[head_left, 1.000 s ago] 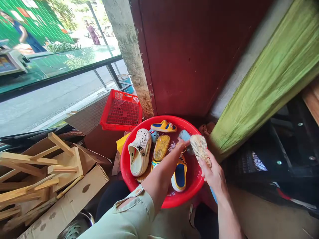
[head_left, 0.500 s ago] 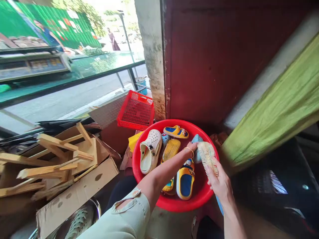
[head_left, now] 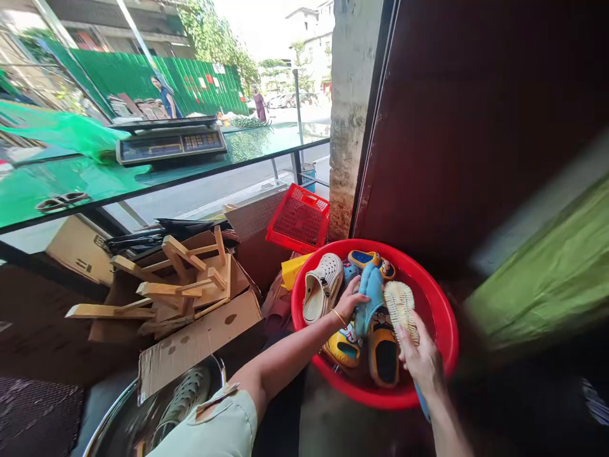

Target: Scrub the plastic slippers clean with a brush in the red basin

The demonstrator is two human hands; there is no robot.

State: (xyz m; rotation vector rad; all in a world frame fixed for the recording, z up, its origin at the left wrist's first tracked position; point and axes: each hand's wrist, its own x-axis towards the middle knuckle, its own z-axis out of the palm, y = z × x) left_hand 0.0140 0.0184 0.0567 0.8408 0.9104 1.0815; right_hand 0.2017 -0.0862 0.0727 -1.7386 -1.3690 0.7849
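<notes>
Over a red basin (head_left: 450, 317) my left hand (head_left: 351, 301) grips a light blue shoe (head_left: 370, 297), fingers along its side. My right hand (head_left: 421, 355) is closed on a brush (head_left: 400, 308) whose pale bristles face up, just right of the blue shoe. A white clog (head_left: 324, 285) leans at the basin's left side. Yellow slippers with dark blue insoles (head_left: 364, 258) lie at the back. Nearer me are a yellow clog (head_left: 342, 351) and a yellow slipper with a dark insole (head_left: 384, 358).
Left of the basin stand a red crate (head_left: 301, 219), wooden stools (head_left: 204, 279) and cardboard (head_left: 204, 343). A metal basin with a shoe (head_left: 183, 403) is at lower left. Green cloth (head_left: 547, 285) hangs at right. Two people are outside.
The view has swung left, so the basin sits further right. My left hand has lifted the blue shoe from the basin's right side toward its middle. My right hand still holds the brush.
</notes>
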